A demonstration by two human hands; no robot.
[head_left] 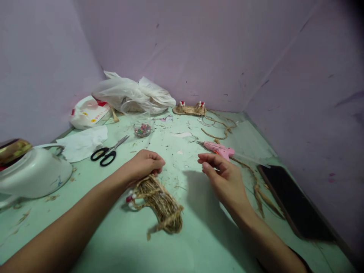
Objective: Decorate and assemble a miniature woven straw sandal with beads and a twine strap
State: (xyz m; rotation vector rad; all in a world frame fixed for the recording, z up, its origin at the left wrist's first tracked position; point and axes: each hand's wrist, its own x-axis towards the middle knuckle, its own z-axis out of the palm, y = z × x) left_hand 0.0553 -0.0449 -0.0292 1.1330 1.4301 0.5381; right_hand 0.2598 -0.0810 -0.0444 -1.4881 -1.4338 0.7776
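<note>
the left hand (146, 165) curls narrow at the far end of one rope piece (162, 204) on the surface (170, 254); whether it pinches, i cannot tell. the right hand (224, 176), near one glue gun (220, 149), is half open, palm inward. both forearms slant inward. beyond: one scissors (105, 154), one phone (295, 203).

Pale green bench (199, 246) supports a woven twine piece (163, 204), black-handled scissors (112, 149), pink glue gun (218, 148) and dark phone (294, 203).
</note>
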